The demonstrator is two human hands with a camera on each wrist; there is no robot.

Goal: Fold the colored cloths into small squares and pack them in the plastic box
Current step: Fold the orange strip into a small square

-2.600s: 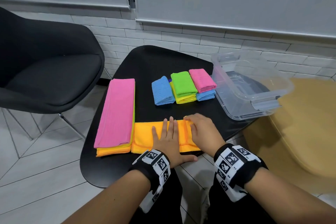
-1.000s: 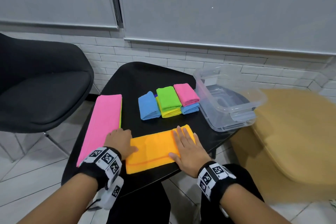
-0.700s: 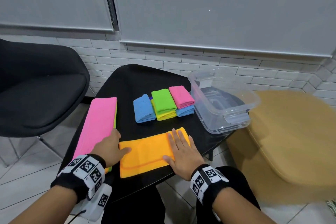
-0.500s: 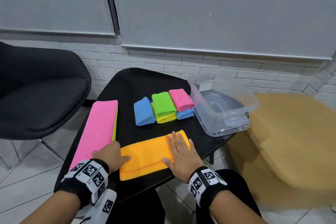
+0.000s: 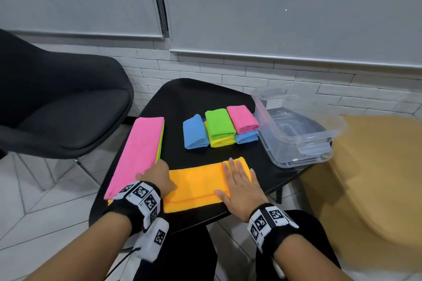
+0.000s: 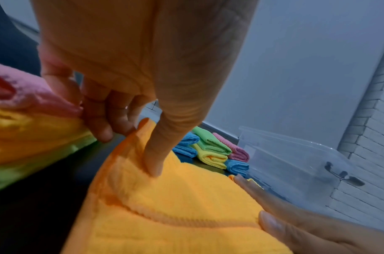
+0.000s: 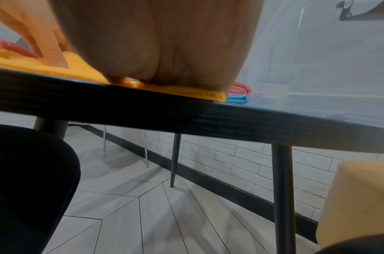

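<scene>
An orange cloth (image 5: pixel 196 183), folded into a long strip, lies along the near edge of the black table (image 5: pixel 194 98). My left hand (image 5: pixel 157 175) is at its left end. In the left wrist view the thumb (image 6: pixel 156 154) presses on top and the curled fingers (image 6: pixel 99 123) meet the slightly raised edge, pinching it. My right hand (image 5: pixel 239 186) lies flat with straight fingers on the strip's right end. Small folded squares sit mid-table: blue (image 5: pixel 195 133), green (image 5: pixel 219 123) on yellow, pink (image 5: pixel 242 118) on blue. The clear plastic box (image 5: pixel 316 149) stands at the right with no cloths in it.
A stack of long folded cloths, pink on top (image 5: pixel 139 155), lies along the table's left side, close to my left hand. A black chair (image 5: pixel 57 109) stands to the left. A tan cushion (image 5: pixel 376 178) sits right of the table, below the box.
My left hand went from the middle of the orange strip to its left end and took hold there. The strip now lies apart from the pink stack and slightly angled. My right hand stays flat.
</scene>
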